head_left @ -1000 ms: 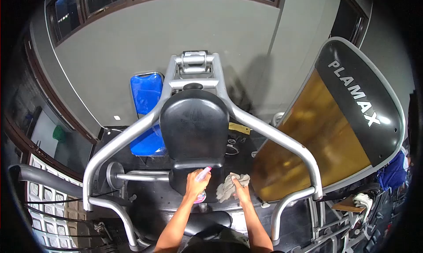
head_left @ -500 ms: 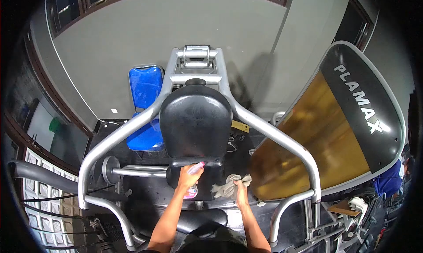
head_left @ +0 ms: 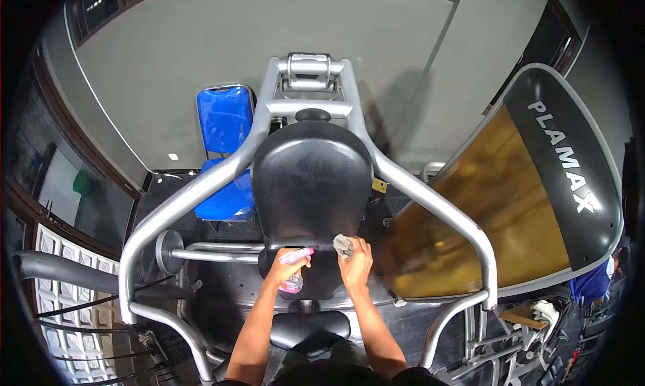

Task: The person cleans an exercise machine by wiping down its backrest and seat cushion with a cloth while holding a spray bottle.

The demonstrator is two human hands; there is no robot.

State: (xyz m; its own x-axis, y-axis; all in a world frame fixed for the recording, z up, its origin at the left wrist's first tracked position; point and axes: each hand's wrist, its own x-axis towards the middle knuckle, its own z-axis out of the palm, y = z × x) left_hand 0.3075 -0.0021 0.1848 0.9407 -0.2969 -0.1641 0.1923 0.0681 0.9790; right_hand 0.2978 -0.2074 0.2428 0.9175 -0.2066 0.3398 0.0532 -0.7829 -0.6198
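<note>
A spray bottle [head_left: 291, 285] with a pink nozzle is in my left hand [head_left: 285, 268], its nozzle pointing right over the black seat [head_left: 322, 278] of an exercise machine. My right hand [head_left: 356, 262] is closed on a grey-beige cloth [head_left: 343, 245], now bunched small, at the lower right edge of the black backrest [head_left: 312, 178]. Fingers hide part of both the bottle and the cloth.
Silver tubes [head_left: 443, 215] of the machine curve round both sides. Behind it on the left stands a blue chair [head_left: 224, 120]. A PLAMAX panel [head_left: 484, 211] rises at right. A black pad [head_left: 310, 329] lies nearest my body.
My right hand has moved up and left with the cloth, to the backrest's lower edge. The cloth is more bunched. My left hand still holds the bottle. The view has shifted slightly.
</note>
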